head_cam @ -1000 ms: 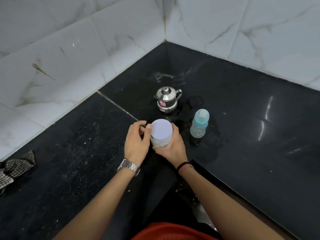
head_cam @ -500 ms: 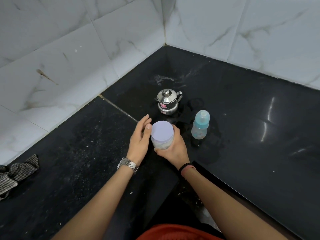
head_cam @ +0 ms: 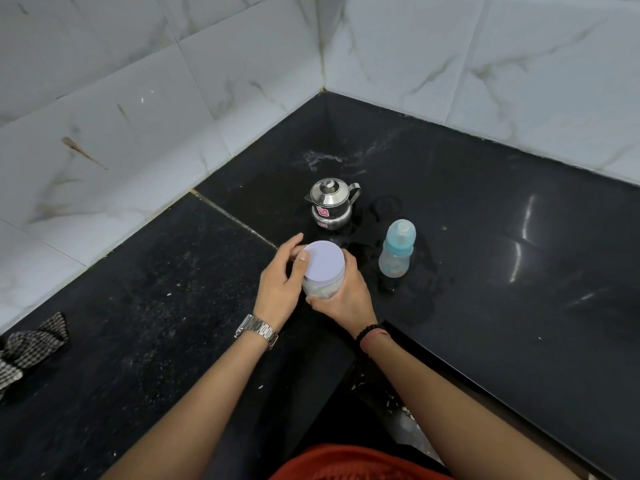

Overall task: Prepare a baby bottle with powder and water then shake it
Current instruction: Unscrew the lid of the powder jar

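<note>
Opening step: my right hand grips the powder jar; my left hand, fingers loose, touches its lid. Next, unscrew; bottle waits at two o'clock.

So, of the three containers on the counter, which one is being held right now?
The jar with the pale lilac lid: the right hand grips its body and the left hand touches the lid. The steel pot and the baby bottle stand apart, untouched.

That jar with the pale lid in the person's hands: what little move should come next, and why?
Probably close the left hand round the lid and twist it off. The right hand grips the jar, the lid is on, and the baby bottle stands capped, waiting for powder.
</note>
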